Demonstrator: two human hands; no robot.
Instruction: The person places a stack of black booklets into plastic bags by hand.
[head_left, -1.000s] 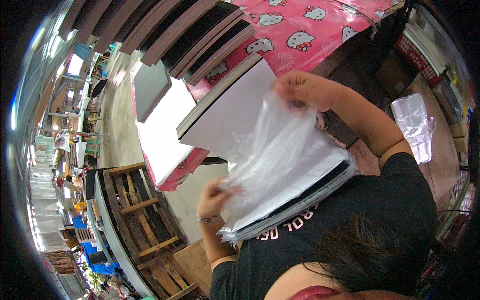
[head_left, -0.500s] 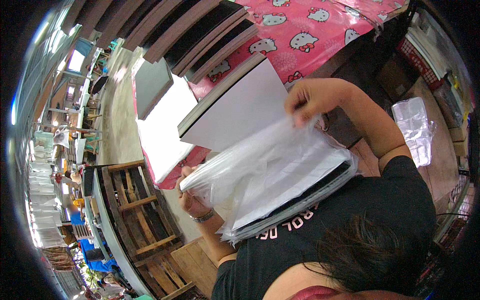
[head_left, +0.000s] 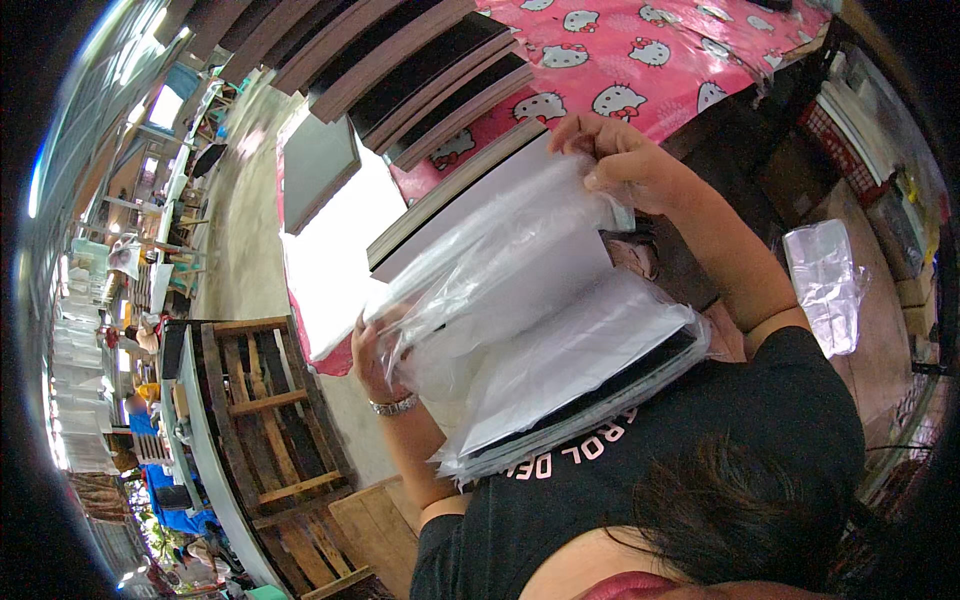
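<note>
A clear plastic bag (head_left: 500,250) is stretched between my two hands, in front of a stack of flat panels with a white face (head_left: 540,180) on the table. My right hand (head_left: 615,165) pinches the bag's upper right edge, close to the white panel's corner. My left hand (head_left: 378,355), with a metal watch (head_left: 393,406) at the wrist, grips the bag's left end; film covers some of its fingers. Against my body lies a bundle of plastic-wrapped sheets (head_left: 590,350), white on top with a dark edge below.
Dark panels (head_left: 440,75) stand in a row at the back left of a table with a pink patterned cover (head_left: 590,60). A grey panel (head_left: 318,175) lies left of them. A wooden pallet (head_left: 270,400) is at the left, a folded plastic bag (head_left: 825,285) on the right.
My right hand has moved up and away from me, lifting the bag's edge. The bag now spreads wider across the white panel, apart from the bundle. My left hand has shifted slightly.
</note>
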